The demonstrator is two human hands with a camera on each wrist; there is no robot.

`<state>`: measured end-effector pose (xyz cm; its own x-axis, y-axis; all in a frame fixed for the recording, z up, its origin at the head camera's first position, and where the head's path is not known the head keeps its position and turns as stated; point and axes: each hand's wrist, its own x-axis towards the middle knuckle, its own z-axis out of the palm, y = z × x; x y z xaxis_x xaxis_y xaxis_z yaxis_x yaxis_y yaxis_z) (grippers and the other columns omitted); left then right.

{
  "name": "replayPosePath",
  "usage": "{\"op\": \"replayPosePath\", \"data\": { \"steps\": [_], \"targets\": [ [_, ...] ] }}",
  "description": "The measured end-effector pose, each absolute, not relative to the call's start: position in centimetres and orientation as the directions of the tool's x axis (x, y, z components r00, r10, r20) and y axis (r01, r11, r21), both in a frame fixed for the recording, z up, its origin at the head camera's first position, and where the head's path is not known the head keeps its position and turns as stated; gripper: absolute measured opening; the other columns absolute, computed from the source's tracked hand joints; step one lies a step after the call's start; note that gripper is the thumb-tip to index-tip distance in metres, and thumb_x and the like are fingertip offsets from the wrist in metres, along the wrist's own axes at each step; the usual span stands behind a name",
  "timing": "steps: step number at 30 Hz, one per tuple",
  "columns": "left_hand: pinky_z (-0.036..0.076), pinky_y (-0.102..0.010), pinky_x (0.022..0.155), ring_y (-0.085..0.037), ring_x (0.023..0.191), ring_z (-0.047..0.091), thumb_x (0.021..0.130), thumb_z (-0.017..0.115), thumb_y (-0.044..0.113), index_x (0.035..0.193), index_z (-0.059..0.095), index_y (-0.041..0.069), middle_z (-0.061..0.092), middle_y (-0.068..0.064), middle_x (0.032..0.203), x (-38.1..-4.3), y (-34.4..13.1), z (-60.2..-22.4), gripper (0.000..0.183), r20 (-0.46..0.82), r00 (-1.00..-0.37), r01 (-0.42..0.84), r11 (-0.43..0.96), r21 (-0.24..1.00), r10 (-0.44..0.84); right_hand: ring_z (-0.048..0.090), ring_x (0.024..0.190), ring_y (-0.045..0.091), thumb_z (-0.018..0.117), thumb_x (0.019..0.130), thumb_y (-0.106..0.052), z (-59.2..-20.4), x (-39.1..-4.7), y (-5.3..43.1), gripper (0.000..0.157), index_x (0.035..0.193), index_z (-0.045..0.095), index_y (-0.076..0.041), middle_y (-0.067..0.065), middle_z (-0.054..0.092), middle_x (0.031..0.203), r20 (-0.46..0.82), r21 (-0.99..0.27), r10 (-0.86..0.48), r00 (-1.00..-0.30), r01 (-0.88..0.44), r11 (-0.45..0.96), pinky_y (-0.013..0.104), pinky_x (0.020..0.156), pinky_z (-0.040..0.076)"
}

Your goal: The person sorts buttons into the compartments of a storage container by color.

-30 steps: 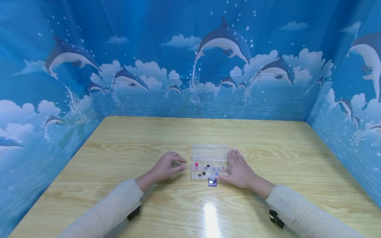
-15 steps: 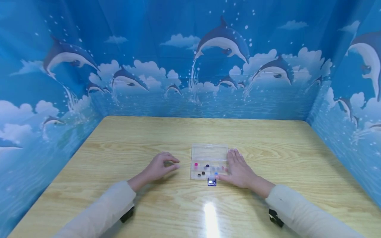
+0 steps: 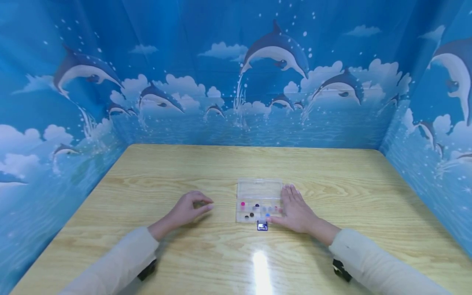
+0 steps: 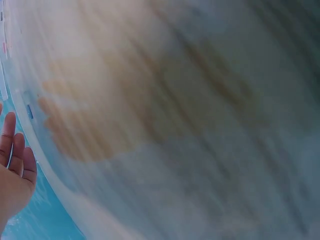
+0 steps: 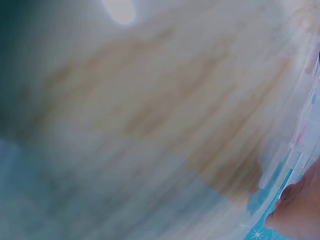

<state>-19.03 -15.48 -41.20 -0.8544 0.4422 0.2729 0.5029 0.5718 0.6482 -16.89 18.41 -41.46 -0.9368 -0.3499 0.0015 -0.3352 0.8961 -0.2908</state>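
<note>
In the head view a clear plastic compartment box lies on the table with its lid folded back. Small round pieces sit in its compartments: a pink one, a blue one and several dark ones. My right hand rests along the box's right side, fingers straight, thumb at the front edge. A small blue-and-white square piece shows at that front edge. Left of the box, my left hand is held apart from it, fingers loosely bent, nothing visible between them and the thumb.
The wood-grain table extends around the box, with a bright reflection near its front. Blue dolphin-print cloth hangs behind it and along both sides. Both wrist views are mostly filled by a blurred table surface.
My left hand has moved left, away from the box, and its thumb and fingertips have come closer together. The right hand and the box have stayed in place.
</note>
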Motion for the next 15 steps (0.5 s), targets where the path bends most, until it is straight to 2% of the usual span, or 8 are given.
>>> {"op": "replayPosePath", "data": {
  "steps": [8,15],
  "targets": [
    [0.045,-0.024,0.065,-0.018,0.078,0.059,0.081,0.070,0.015,0.093,0.070,0.003,0.069,-0.007,0.089,-18.9,-16.5,-41.3,0.017,0.266,-0.858,0.498,0.589,0.636,0.439,0.008,0.139,0.046,0.050,0.081,-0.066,-41.3,-16.8,18.3,0.106,0.141,0.015,0.015,0.033,0.012,0.148,0.000,-0.299,-0.354,-0.935,-0.338,0.893,0.052,0.114,0.011],
    [0.047,-0.032,0.079,-0.020,0.084,0.062,0.078,0.072,0.014,0.093,0.070,0.005,0.070,-0.005,0.089,-18.9,-17.2,-41.4,0.018,0.271,-0.844,0.527,0.621,0.580,0.462,0.008,0.139,0.046,0.050,0.081,-0.066,-41.3,-16.8,18.3,0.106,0.140,0.015,0.015,0.033,0.013,0.148,0.004,-0.300,-0.359,-0.933,-0.343,0.890,0.053,0.114,0.012]
  ]
}}
